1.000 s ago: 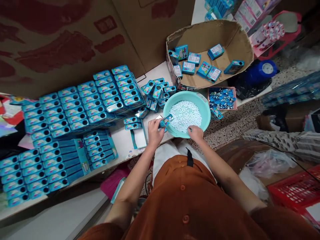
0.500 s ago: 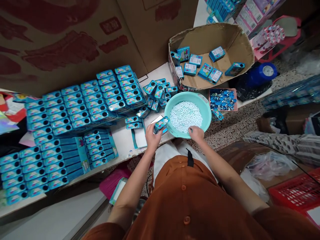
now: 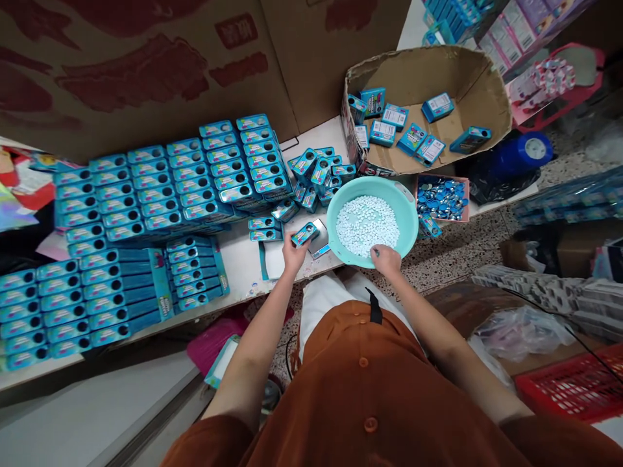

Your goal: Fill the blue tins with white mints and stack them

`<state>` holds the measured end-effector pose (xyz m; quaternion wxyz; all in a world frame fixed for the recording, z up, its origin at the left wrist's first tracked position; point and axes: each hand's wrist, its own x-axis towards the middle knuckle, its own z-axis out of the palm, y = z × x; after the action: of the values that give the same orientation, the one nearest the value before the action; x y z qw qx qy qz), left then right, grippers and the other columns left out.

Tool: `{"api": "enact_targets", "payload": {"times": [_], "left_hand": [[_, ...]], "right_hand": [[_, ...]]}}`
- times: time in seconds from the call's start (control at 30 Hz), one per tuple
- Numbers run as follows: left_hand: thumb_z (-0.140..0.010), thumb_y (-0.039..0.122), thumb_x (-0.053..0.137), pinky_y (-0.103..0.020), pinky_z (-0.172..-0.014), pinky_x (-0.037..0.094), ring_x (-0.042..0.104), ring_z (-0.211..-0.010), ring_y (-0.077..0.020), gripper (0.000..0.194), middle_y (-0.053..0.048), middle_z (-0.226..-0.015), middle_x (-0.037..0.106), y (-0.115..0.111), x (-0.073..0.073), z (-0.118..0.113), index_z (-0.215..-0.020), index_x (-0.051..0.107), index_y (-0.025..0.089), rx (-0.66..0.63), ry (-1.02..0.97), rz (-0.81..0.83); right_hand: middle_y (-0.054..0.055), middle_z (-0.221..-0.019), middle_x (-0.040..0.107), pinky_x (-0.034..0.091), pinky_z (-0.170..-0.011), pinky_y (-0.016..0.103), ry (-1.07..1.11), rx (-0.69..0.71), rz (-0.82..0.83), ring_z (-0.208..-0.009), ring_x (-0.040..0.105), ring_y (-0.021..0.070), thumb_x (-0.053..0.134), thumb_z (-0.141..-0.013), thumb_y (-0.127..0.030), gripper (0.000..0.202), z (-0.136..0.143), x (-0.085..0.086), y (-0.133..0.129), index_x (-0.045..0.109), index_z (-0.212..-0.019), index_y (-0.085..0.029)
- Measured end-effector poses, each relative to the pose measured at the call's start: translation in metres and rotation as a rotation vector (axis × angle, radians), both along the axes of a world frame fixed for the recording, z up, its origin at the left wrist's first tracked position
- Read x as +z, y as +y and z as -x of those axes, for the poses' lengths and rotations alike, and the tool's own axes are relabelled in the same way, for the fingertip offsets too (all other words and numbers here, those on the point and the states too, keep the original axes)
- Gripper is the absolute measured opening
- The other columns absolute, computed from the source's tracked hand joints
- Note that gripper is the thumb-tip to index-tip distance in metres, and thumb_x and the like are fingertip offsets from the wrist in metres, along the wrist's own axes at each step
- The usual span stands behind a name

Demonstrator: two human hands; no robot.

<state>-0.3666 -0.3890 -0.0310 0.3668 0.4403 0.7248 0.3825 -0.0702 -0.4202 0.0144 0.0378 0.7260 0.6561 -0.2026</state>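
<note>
Head view: round, smooth teal basin (image 3: 409, 224), chalky white pellets (image 3: 367, 224).

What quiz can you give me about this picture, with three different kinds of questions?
1. True or false: the left hand is empty.
2. Where are the little white pieces?
A) In the turquoise bowl
B) In the brown cardboard box
C) On the floor
3. Fill in the missing word: the hand at the bowl's near edge is the ____ hand.

Key: 1. False, it holds a small blue box. 2. A. 3. Right (the right hand).
</note>
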Motion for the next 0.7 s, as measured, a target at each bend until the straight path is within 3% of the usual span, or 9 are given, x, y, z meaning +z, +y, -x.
{"api": "enact_targets", "payload": {"times": [0.17,0.27,0.37,0.57,0.7], "left_hand": [[-0.069,0.028,0.071,-0.033,-0.086,0.049,0.062,-0.096,-0.0212,0.044,-0.004,-0.101,0.062,0.004,-0.012,-0.007,-0.108,0.051,0.021,-0.076,0.027,0.015],[-0.065,0.024,0.074,-0.037,-0.097,0.045,0.057,-0.112,-0.0248,0.058,-0.008,-0.117,0.058,-0.002,-0.012,-0.002,-0.117,0.049,0.021,-0.102,0.08,-0.022],[-0.063,0.026,0.077,-0.04,-0.103,0.04,0.052,-0.12,-0.0264,0.071,-0.011,-0.125,0.054,-0.019,-0.01,0.006,-0.126,0.044,0.021,-0.112,0.136,-0.051],[-0.068,0.03,0.074,-0.044,-0.101,0.042,0.055,-0.115,-0.0266,0.065,-0.01,-0.118,0.059,-0.063,-0.007,0.018,-0.125,0.045,0.022,-0.063,0.179,0.022],[-0.069,0.031,0.074,-0.042,-0.098,0.043,0.055,-0.113,-0.0261,0.061,-0.01,-0.116,0.06,-0.078,-0.007,0.019,-0.123,0.046,0.021,-0.025,0.172,0.044]], "right_hand": [[0.004,-0.088,0.07,0.027,-0.059,0.027,0.001,0.006,0.004,-0.075,0.056,0.0163,0.043,-0.089,-0.031,0.028,-0.001,-0.001,0.001,0.069,-0.086,-0.022],[0.004,-0.087,0.07,0.027,-0.059,0.027,-0.002,0.0,0.001,-0.075,0.056,0.0165,0.044,-0.089,-0.03,0.028,-0.001,-0.002,0.001,0.07,-0.086,-0.022],[0.004,-0.087,0.07,0.027,-0.059,0.027,-0.001,-0.003,-0.014,-0.076,0.056,0.0168,0.044,-0.089,-0.031,0.028,0.0,-0.001,0.001,0.07,-0.087,-0.022],[0.005,-0.087,0.069,0.027,-0.058,0.027,0.02,0.0,-0.007,-0.076,0.056,0.017,0.044,-0.088,-0.031,0.028,0.0,0.002,0.001,0.07,-0.088,-0.021],[0.006,-0.084,0.069,0.026,-0.055,0.027,0.036,0.008,0.011,-0.07,0.054,0.0157,0.04,-0.09,-0.032,0.032,-0.001,0.001,0.001,0.07,-0.088,-0.02]]}}
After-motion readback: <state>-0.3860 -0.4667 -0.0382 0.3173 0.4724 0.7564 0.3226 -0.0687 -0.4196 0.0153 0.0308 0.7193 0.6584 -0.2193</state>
